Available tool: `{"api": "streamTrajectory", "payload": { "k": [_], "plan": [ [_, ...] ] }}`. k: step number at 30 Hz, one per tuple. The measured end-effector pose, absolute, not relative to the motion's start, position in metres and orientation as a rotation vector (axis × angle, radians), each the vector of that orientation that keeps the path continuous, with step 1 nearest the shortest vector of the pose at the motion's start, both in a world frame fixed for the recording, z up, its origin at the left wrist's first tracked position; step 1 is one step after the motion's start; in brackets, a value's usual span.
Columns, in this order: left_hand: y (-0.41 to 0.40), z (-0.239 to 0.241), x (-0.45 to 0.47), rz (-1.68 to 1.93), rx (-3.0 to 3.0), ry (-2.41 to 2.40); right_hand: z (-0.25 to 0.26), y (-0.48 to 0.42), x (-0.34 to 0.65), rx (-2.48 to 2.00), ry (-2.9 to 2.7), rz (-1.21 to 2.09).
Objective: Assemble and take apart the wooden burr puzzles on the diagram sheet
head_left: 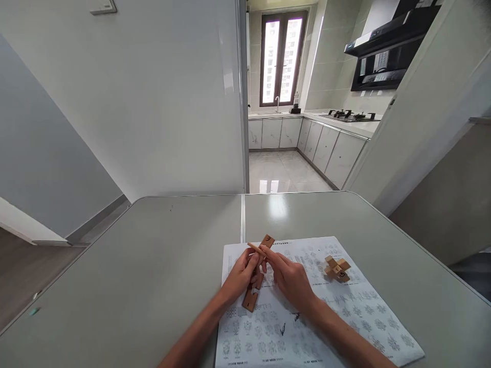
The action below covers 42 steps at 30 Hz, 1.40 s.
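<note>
Both hands meet above the left part of a printed sheet (314,306). My left hand (243,273) is closed around flat wooden puzzle pieces (250,300); one long notched piece runs down past the fingers, and its marked upper end shows above them. A thin light wooden piece (255,249) crosses near the fingertips. With fingers pinched on these pieces, my right hand (289,278) reaches in from the right. How the pieces fit together is partly hidden by the fingers. To the right, an interlocked wooden puzzle (337,269) rests on the sheet, apart from both hands.
The sheet lies on a grey table (153,276) with a seam down its middle. Beyond the far edge stand a white wall panel (184,102) and a doorway into a kitchen with cabinets (322,143). A small green bit (34,311) lies near the left edge.
</note>
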<state>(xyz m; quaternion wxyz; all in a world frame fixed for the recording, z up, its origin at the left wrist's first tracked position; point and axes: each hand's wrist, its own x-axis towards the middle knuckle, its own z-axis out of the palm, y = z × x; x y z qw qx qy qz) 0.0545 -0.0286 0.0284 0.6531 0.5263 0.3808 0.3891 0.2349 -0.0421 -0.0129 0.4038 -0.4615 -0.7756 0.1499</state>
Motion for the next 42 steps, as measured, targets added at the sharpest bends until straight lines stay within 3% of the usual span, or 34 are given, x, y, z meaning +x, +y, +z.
{"api": "streamTrajectory", "payload": {
  "k": [11,27,42],
  "plan": [
    [-0.029,0.027,0.055,0.852,1.204,0.889,-0.021,-0.042,0.236,-1.052,-1.952,0.509],
    [-0.029,0.021,0.057,0.875,1.264,0.927,-0.021,-0.043,0.232,-1.124,-1.862,0.171],
    [-0.033,0.020,0.058,0.869,1.245,0.877,-0.020,-0.044,0.234,-1.070,-1.815,0.299]
  ]
}}
